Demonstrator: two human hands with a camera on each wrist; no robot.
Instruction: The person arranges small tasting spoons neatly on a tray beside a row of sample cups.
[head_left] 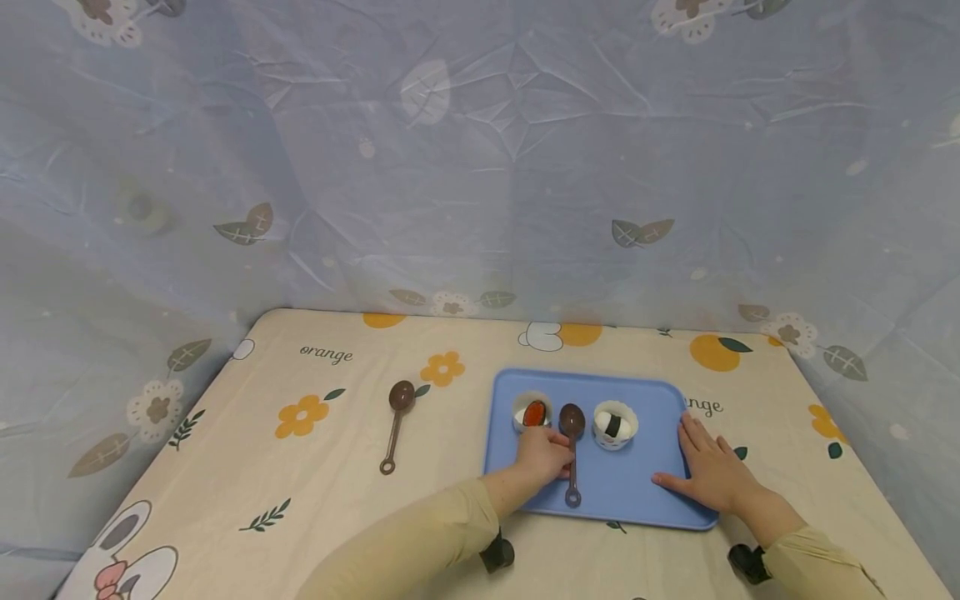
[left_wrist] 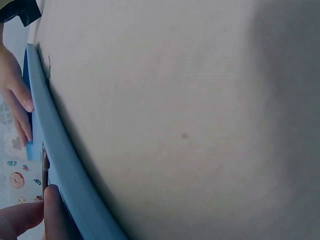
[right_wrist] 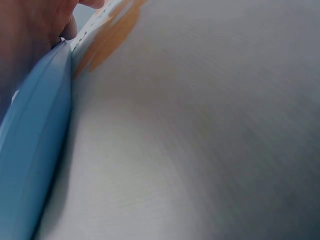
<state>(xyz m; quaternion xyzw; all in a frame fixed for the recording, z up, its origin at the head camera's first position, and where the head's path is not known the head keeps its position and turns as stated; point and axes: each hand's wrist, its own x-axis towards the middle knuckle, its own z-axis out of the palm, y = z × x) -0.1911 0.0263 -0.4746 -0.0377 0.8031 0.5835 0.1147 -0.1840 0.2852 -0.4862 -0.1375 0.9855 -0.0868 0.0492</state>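
On the blue tray (head_left: 630, 500), my left hand (head_left: 542, 457) pinches the handle of a brown spoon (head_left: 572, 419) between thumb and fingers. The spoon's bowl points to the far side. Left of it stands a small white cup (head_left: 520, 419) with an orange-topped sushi piece (head_left: 534, 412) inside, partly behind that hand. To the right is another white cup (head_left: 615, 442) holding a white piece with a black band (head_left: 613, 426). My right hand (head_left: 711, 471) rests with straight fingers along the tray's right edge, thumb stretched over the tray.
A second brown spoon (head_left: 397, 417) lies on the patterned cloth (head_left: 352, 533) left of the tray. A blue-grey curtain (head_left: 465, 167) hangs behind the table and along its sides.
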